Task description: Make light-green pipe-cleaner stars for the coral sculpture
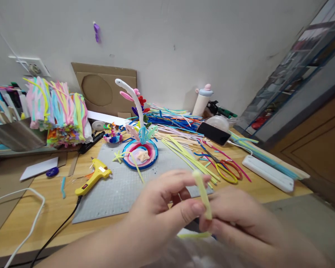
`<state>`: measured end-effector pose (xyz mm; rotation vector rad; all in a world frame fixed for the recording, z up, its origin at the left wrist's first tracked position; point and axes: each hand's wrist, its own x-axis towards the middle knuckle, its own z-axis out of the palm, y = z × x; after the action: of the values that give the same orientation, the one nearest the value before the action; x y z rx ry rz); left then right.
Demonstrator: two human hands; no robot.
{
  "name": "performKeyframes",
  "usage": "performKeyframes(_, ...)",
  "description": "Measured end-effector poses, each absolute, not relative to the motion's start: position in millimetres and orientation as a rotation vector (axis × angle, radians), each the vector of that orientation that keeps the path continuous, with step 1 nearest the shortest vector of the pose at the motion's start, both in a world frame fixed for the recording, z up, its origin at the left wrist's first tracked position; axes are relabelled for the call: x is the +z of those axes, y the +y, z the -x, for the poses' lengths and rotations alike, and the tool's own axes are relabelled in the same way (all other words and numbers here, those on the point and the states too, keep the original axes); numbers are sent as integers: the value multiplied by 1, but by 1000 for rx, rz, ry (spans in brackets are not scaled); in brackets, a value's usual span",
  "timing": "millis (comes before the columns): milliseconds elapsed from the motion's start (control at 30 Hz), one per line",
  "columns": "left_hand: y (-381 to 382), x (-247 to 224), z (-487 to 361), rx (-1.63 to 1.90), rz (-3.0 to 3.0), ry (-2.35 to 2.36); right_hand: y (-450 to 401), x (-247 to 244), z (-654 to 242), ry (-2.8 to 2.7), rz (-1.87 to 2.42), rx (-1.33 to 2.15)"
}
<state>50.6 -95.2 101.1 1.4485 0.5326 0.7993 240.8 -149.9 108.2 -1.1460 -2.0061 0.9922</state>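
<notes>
A pale yellow pipe cleaner [202, 194] is bent between my two hands near the table's front edge. My left hand [170, 201] pinches it with thumb and index finger, one short end standing up. Close against it, my right hand [237, 219] is closed on the lower part; a yellow length runs out below. Beyond my hands a round coiled pipe cleaner base [153, 163] in blue and pink lies on the grey cutting mat [100, 206]. A white curved stem [138, 102] rises from it, with a starfish shape [142, 155] and a yellow star [118, 156] nearby.
At left lie a yellow glue gun [93, 176] with its black cord and bundled pipe cleaners [57, 108]. To the right are loose yellow pipe cleaners [187, 152], scissors [225, 169], a phone [213, 133], a white power strip [268, 174] and a bottle [202, 102].
</notes>
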Motion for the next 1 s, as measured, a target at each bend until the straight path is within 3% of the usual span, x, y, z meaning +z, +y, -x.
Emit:
performKeyframes(233,-105,99,-43,763,-979,364,-129,100,-235,-2127,950,1340)
performKeyframes(433,-107,86,-40,899,-1047,388,-108,64,-246,-1959,1052,1508)
performKeyframes(500,-106,84,-38,994,-1097,414,-88,47,-251,-1861,1321,1282)
performKeyframes(567,-106,84,-36,1030,-1111,411,-65,27,-258,-1835,1718,698)
performKeyframes(633,-107,85,-35,1024,-1105,402,-44,7,-263,-1816,1828,506)
performKeyframes(833,-112,92,-37,1096,-1056,428,-25,-30,-266,-1825,1969,332)
performKeyframes(1000,-105,92,-36,1127,-1068,525,-31,-22,-263,-1865,1916,394)
